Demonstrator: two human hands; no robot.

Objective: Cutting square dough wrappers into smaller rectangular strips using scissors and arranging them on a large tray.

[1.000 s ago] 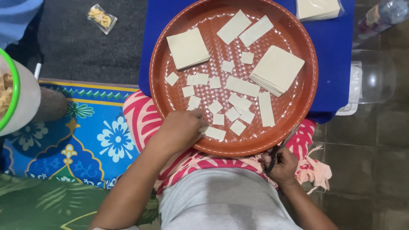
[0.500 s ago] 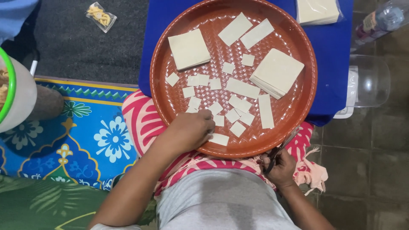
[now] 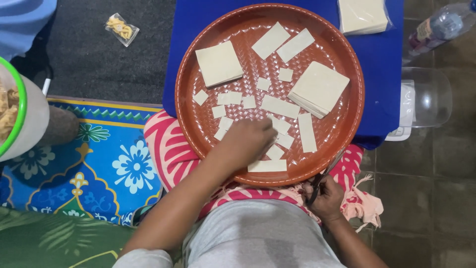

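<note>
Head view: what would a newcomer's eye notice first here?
A big round brown tray fills the middle, strewn with pale cut dough sheets, squares and strips. The left hand rests on the small pieces near the tray's front edge, while the right hand holds scissors just below the rim. A bright blue floral mat lies at left.

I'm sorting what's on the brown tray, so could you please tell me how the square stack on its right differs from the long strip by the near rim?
The square stack is several sheets thick, wide, and lies turned at an angle; the long strip is one thin narrow piece lying level along the rim of the tray. The stack lies apart from both hands; the strip lies beside the left hand. Both are the same pale cream.
</note>
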